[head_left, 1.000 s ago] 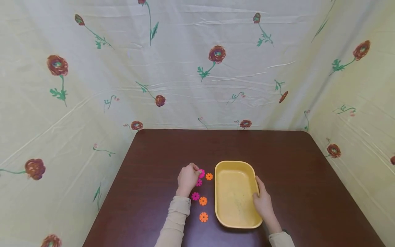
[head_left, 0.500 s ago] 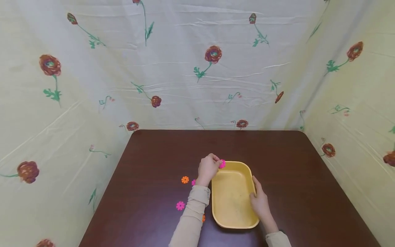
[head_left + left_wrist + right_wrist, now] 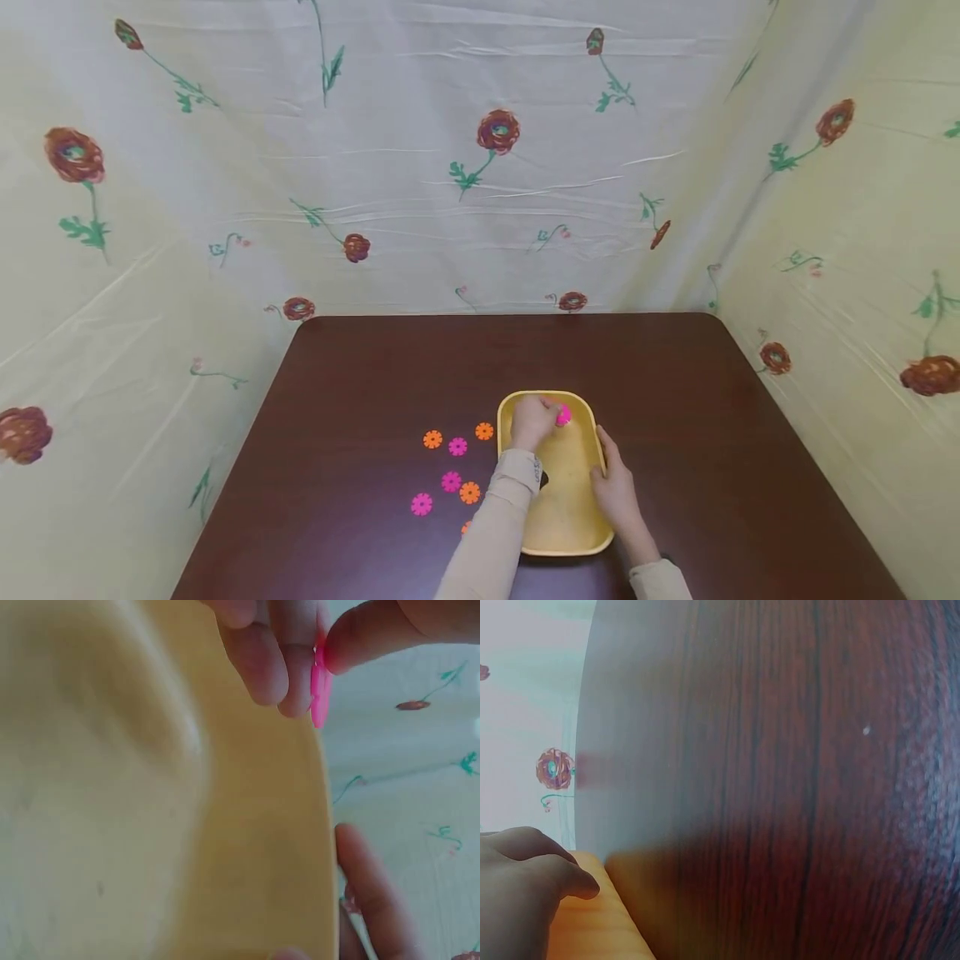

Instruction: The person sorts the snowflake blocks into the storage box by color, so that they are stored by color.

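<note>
Yellow plastic tray (image 3: 558,533), rectangular with rounded corners and a smooth raised rim, standing near the front edge of a dark wood-grain bench (image 3: 360,367). Left hand (image 3: 534,421) held over the tray's far end, its thumb and fingers (image 3: 264,664) pinching one flat pink flower-shaped disc (image 3: 563,414); the left wrist view shows the pink disc edge-on above the tray's inner wall. Right hand (image 3: 617,493) resting on the tray's right rim, fingers curled over the edge, as the right wrist view also shows (image 3: 525,877).

Loose discs on the bench left of the tray, all flat with notched, gear-like outlines: three pink (one (image 3: 457,447) nearest the tray, one (image 3: 451,482) below it, one (image 3: 422,504) farthest left and nearest the front) and three orange in full view (one (image 3: 484,431) just beside the tray's left rim, one (image 3: 432,439) farther left, one (image 3: 469,492) beside the middle pink disc). A seventh, orange piece (image 3: 467,527) is partly hidden behind the left sleeve (image 3: 487,533), which crosses in front of the tray's left wall. Pale fabric printed with red flowers and green stems (image 3: 480,167) encloses the bench on three sides.
</note>
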`<action>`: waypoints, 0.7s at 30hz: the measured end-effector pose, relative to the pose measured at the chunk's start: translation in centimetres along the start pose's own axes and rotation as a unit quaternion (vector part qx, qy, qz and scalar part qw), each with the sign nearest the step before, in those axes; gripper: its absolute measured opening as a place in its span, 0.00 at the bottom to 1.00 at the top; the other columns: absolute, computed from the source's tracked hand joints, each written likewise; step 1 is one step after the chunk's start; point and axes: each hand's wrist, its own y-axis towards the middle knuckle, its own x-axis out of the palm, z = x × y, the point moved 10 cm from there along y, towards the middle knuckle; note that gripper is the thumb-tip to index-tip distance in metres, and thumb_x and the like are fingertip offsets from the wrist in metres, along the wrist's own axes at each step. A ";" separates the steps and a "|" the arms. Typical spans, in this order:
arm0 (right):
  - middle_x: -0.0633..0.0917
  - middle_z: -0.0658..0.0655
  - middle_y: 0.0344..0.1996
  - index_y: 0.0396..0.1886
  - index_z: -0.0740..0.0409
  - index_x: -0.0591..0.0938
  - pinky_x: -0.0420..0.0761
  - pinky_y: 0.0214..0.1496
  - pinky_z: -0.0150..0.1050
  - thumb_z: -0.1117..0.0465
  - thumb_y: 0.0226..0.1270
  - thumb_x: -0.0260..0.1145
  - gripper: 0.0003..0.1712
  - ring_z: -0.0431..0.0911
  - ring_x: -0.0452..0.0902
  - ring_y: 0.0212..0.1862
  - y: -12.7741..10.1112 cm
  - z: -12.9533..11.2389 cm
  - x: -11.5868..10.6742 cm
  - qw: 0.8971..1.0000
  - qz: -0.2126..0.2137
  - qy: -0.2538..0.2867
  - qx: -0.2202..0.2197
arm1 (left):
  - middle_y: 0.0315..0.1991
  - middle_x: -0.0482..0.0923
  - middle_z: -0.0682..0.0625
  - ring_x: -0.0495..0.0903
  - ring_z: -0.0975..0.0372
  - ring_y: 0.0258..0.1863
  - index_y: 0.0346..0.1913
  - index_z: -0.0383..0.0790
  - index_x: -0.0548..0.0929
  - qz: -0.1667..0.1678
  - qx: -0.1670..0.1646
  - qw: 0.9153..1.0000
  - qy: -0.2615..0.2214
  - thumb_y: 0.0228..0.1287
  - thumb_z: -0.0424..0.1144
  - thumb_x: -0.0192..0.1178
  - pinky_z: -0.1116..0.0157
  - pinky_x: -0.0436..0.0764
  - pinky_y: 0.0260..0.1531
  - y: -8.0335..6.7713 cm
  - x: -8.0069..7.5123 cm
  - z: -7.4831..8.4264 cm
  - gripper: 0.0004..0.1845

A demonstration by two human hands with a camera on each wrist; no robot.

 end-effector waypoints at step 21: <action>0.69 0.67 0.60 0.66 0.62 0.61 0.71 0.36 0.42 0.80 0.56 0.51 0.35 0.53 0.72 0.39 0.9 -0.2 -0.8 1.000 -0.002 0.003 -0.010 | 0.05 0.73 0.54 0.74 0.65 0.08 0.12 0.46 0.79 -0.001 -0.082 0.992 0.095 0.55 0.42 0.60 0.68 0.67 0.15 0.9 4.7 -2.5 0.16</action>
